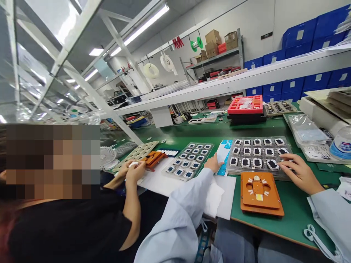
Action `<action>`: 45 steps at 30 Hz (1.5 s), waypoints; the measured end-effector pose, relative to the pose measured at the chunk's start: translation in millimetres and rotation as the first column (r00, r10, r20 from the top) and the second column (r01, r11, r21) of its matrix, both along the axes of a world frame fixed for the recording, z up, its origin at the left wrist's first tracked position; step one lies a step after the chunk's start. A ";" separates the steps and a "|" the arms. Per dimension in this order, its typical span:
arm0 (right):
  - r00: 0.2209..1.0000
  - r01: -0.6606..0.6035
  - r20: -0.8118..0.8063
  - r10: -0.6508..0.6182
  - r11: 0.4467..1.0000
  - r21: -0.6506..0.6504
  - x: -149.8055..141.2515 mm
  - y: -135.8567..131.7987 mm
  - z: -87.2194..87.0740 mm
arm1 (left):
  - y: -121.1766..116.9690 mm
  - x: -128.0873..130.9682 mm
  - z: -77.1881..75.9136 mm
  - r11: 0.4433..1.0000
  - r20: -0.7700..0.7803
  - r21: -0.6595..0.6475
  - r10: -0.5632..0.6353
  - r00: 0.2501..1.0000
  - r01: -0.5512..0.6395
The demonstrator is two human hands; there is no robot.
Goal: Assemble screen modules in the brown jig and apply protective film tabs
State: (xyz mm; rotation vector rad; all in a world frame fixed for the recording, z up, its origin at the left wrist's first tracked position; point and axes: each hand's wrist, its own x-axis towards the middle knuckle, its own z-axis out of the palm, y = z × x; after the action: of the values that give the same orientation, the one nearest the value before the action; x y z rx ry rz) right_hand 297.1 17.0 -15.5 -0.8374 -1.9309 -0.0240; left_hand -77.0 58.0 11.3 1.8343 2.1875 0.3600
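My left hand (214, 163) has its fingers at the left edge of a white sheet with blue stickers (227, 149), the thumb lying over it. On the right, a clear plastic tray (233, 168) carries rows of small white-framed parts with black centres. My right hand (300, 172) pinches the edge of a white-framed part (272, 164) at the tray's front right corner; this part sits slightly askew to its neighbours. Just in front of the tray lies an orange fixture (261, 193) with a shaped recess, white tabs and a yellow patch.
A second tray of parts (189, 160) is to my left, beside white paper (229, 190). Further left, a co-worker's hands (134, 170) hold something small and white near another orange fixture (153, 160). Red bins (245, 105) stand behind; a bottle (341, 144) is far right.
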 end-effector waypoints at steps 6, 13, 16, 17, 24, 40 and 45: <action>0.999 -0.020 -0.030 0.019 0.999 -0.032 -2.8 -2.6 1.8 | -8.8 -7.0 36.9 0.993 -0.282 0.111 -0.017 0.959 0.050; 0.991 -0.050 -0.133 0.029 0.986 -0.158 -7.2 -6.4 1.3 | -34.6 13.3 71.4 0.790 -0.536 0.215 -0.396 0.746 0.574; 0.982 -0.078 -0.183 0.043 0.979 -0.186 -7.7 -5.6 -0.1 | -30.5 28.0 62.6 0.624 -0.611 0.195 -0.526 0.592 0.757; 0.981 -0.086 -0.189 0.049 0.978 -0.190 -7.6 -5.4 0.1 | -26.7 31.8 58.8 0.577 -0.630 0.199 -0.544 0.555 0.792; 0.979 -0.102 -0.189 0.073 0.983 -0.152 -10.1 -10.7 14.4 | 1.7 47.1 47.8 0.351 -0.711 0.383 -0.478 0.515 0.855; 0.985 0.132 -0.096 -0.146 0.981 -0.145 -38.2 -13.3 21.0 | -0.2 67.0 23.7 0.028 -0.583 0.790 -0.274 0.765 0.612; 0.954 0.299 -0.020 -0.298 0.953 0.054 -41.6 -23.1 30.7 | 1.1 65.1 19.1 0.114 -0.602 0.746 -0.306 0.737 0.656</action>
State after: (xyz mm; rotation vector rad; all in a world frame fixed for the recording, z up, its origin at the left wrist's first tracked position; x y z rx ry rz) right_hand 255.4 -6.0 15.1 -1.0821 -1.7680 -0.2537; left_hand -11.9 59.0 30.4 3.2906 1.1899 1.5835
